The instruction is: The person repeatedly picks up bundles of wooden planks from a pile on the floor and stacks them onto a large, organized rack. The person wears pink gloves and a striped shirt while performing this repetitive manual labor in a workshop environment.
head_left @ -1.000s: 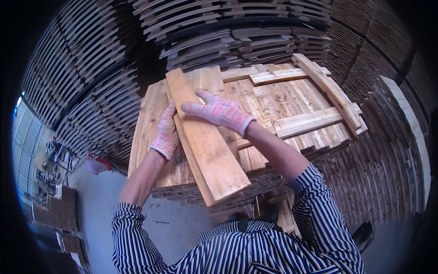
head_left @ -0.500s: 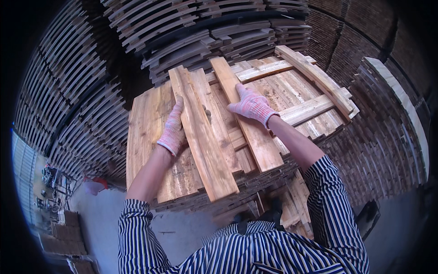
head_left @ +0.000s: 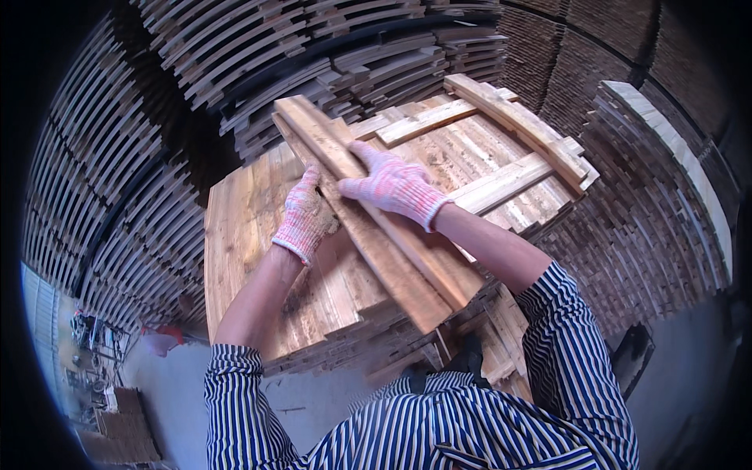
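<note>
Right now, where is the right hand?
In the head view, the right hand is just above the picture's centre, on the right side of the paired boards, across from the left hand and over the wooden stack.

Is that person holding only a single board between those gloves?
No, two long boards show side by side between the left hand and the right hand.

Hands (head_left: 392,186) mid-frame: pink-white flecked knit gloves (head_left: 301,221). Shirt (head_left: 470,427), lower centre: navy/white stripes. Sleeves (head_left: 568,337) match, stopping short of gloves.
</note>
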